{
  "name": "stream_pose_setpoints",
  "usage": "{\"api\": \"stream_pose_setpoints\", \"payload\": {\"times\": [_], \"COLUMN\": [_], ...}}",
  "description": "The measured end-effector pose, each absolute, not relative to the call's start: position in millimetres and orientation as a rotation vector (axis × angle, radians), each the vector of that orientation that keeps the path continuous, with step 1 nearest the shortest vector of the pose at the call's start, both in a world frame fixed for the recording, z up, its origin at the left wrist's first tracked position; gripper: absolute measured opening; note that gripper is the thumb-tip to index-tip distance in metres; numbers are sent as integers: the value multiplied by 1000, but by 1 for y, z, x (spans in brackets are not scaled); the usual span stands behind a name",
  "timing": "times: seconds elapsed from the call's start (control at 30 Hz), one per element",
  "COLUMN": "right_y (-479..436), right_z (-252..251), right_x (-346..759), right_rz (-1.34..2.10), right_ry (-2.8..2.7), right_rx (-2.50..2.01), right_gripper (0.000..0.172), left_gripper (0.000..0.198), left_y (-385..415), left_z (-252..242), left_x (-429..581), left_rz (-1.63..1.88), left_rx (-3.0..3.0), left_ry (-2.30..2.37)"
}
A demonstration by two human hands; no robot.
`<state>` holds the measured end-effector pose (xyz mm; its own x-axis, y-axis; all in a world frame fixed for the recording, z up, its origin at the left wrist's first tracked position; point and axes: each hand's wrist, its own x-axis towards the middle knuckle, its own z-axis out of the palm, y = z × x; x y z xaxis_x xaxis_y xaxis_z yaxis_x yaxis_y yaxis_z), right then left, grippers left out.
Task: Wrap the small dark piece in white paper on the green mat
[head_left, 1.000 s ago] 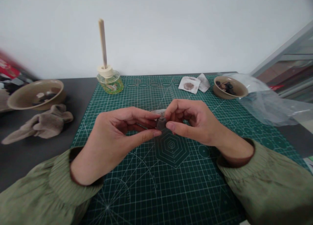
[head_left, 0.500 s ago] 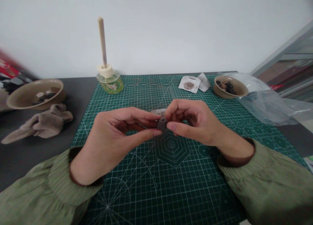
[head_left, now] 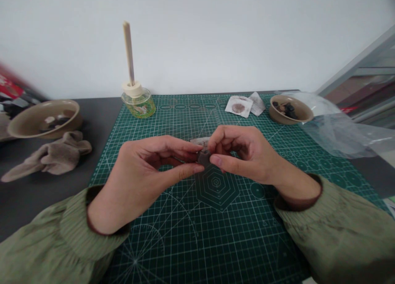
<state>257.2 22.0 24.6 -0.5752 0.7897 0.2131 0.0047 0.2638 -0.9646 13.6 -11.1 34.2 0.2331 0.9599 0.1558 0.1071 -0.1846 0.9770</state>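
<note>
My left hand [head_left: 148, 173] and my right hand [head_left: 243, 154] meet above the green cutting mat [head_left: 173, 123], their fingertips pinching a small dark piece [head_left: 203, 157] from both sides. Most of that piece is hidden by my fingers, so I cannot tell its exact shape or material. A pale strip [head_left: 200, 141] shows just behind it, partly covered by my fingers. Below my hands, a printed hexagon [head_left: 217, 189] marks the mat. Green ribbed sleeves cover both forearms.
Tan bowls holding dark bits stand at the left [head_left: 43, 119] and far right [head_left: 290, 109]. A grey-brown cloth [head_left: 52, 156] lies left of the mat. Behind are a glass jar with upright stick [head_left: 138, 105], stained paper [head_left: 239, 106], and clear plastic [head_left: 336, 136].
Both hands keep their pinch on the dark piece, with only slight finger shifts. The whole scene has drifted a little as my head moved.
</note>
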Motion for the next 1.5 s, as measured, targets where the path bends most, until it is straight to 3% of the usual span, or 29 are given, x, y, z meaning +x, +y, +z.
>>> {"api": "stream_pose_setpoints", "payload": {"times": [0.3, 1.07, 1.5], "right_y": [22, 21, 21], "right_z": [25, 26, 28], "right_x": [258, 258, 258], "right_rz": [1381, 1395, 1402], "right_ry": [-1836, -1822, -1818], "right_rx": [-727, -714, -694], "right_gripper": [27, 29, 25], "left_gripper": [16, 35, 31], "left_y": [-11, -14, -13], "left_z": [36, 33, 34], "left_x": [13, 14, 16], "left_rz": [1106, 1055, 1074], "left_rx": [1520, 1378, 1389], "left_ry": [1040, 925, 932]}}
